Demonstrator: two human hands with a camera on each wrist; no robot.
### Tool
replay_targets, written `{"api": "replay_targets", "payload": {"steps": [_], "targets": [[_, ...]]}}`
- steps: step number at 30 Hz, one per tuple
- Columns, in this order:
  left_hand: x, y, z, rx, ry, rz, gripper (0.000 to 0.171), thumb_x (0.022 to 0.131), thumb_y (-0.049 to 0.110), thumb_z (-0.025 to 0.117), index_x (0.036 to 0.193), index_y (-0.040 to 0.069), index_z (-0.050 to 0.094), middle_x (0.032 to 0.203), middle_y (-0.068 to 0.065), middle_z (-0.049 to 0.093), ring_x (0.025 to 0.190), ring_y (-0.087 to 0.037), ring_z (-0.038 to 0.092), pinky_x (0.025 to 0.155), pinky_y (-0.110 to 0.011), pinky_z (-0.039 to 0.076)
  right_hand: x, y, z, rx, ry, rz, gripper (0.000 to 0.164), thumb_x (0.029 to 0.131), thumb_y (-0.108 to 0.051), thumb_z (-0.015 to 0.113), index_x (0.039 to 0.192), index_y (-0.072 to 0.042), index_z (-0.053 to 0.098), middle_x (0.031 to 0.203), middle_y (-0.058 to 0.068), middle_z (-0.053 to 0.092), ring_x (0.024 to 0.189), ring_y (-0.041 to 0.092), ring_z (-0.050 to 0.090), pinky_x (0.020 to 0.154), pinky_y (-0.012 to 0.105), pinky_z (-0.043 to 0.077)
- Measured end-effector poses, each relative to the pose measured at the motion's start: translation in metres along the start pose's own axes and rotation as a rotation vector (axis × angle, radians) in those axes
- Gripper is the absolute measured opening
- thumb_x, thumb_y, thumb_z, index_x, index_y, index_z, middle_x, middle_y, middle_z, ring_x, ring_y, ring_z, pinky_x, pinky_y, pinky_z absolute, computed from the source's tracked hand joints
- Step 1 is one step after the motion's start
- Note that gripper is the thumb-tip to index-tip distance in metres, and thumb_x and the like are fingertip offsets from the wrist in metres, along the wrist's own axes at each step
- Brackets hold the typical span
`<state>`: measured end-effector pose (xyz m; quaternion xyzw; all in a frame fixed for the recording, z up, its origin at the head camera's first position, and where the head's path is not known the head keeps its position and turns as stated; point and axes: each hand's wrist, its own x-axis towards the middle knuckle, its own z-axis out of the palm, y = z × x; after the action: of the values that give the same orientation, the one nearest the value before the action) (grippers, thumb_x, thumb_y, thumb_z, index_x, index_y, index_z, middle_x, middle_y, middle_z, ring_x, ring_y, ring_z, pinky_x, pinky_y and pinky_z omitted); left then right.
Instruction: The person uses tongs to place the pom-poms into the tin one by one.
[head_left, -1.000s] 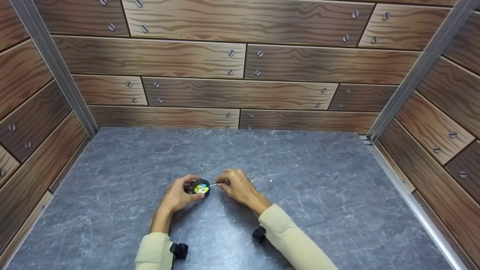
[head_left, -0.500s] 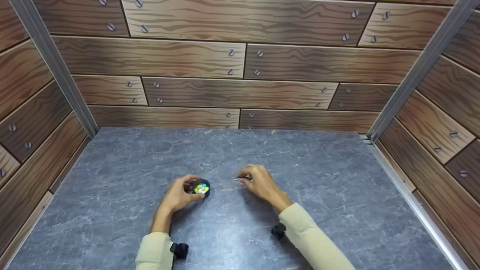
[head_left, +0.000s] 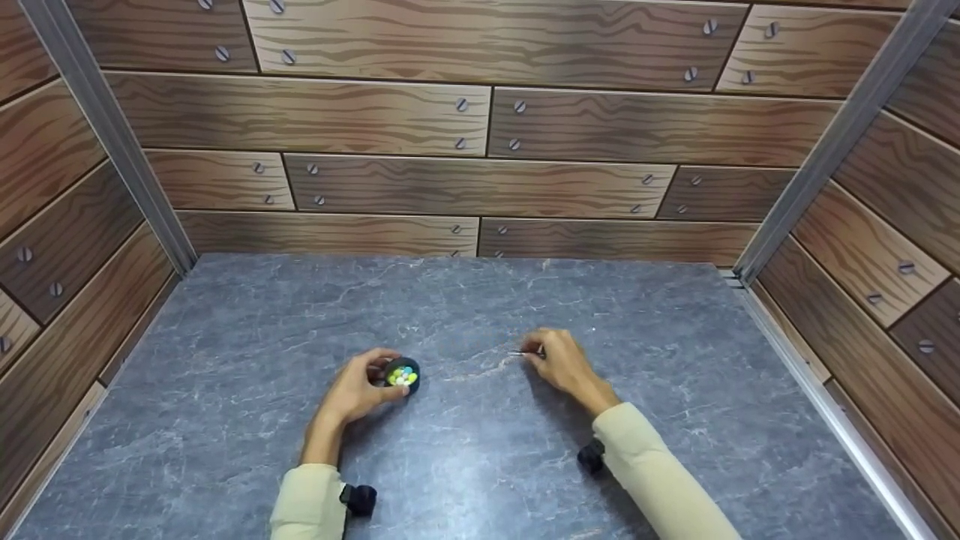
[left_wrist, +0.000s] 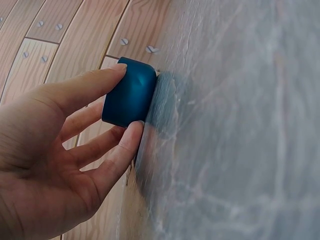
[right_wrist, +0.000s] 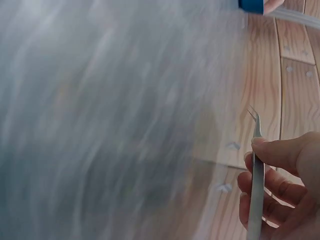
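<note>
My left hand (head_left: 355, 390) grips a small dark blue cup (left_wrist: 131, 95) between thumb and fingers, and its base meets the grey table in the left wrist view. Several yellow, white and blue bead-like pieces (head_left: 403, 376) lie inside it, seen from above in the head view. To the right, my right hand (head_left: 561, 361) pinches metal tweezers (right_wrist: 257, 185) with bent, fine tips pointing left. The tips appear slightly apart, and I see nothing between them.
A tiny white speck (head_left: 593, 328) lies on the grey marbled table (head_left: 480, 300) beyond my right hand. Wood-patterned walls (head_left: 390, 120) with metal corner posts (head_left: 832, 142) enclose the table at the back and both sides.
My right hand has moved right with the tweezers, away from the cup's rim. The left hand and cup have stayed put. A second white speck on the table is out of sight now.
</note>
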<state>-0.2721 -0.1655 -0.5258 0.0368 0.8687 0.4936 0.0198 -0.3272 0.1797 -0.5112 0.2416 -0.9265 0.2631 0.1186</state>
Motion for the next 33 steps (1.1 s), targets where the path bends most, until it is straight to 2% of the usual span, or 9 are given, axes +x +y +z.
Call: {"api": "replay_targets", "payload": {"steps": [8,24,33], "targets": [[-0.001,-0.001,0.001,-0.011,0.008,0.004,0.053,0.081,0.013,0.088,0.13,0.01,0.068,0.13,-0.019,0.068,0.12,-0.035,0.065,0.103,-0.055,0.051,0.0,0.011,-0.004,-0.03,-0.004,0.086,0.008,0.084,0.001,0.077,0.089,-0.004,0.078,0.086,0.011,0.077,0.081,0.027,0.072,0.076,0.046,0.059],[0.0,-0.002,0.001,-0.012,0.011,0.014,0.053,0.08,0.012,0.088,0.129,0.01,0.069,0.128,-0.017,0.069,0.118,-0.034,0.066,0.104,-0.054,0.051,0.002,0.018,-0.003,-0.041,-0.014,0.152,0.007,0.084,0.0,0.077,0.087,-0.005,0.078,0.081,0.009,0.077,0.076,0.024,0.071,0.072,0.044,0.058],[0.001,-0.001,0.0,-0.01,0.01,0.013,0.052,0.08,0.012,0.088,0.129,0.01,0.069,0.128,-0.017,0.069,0.119,-0.034,0.066,0.103,-0.054,0.051,0.002,0.018,-0.003,-0.118,0.009,0.183,0.005,0.081,-0.004,0.08,0.083,-0.008,0.078,0.077,0.006,0.075,0.074,0.026,0.069,0.069,0.046,0.055]]}}
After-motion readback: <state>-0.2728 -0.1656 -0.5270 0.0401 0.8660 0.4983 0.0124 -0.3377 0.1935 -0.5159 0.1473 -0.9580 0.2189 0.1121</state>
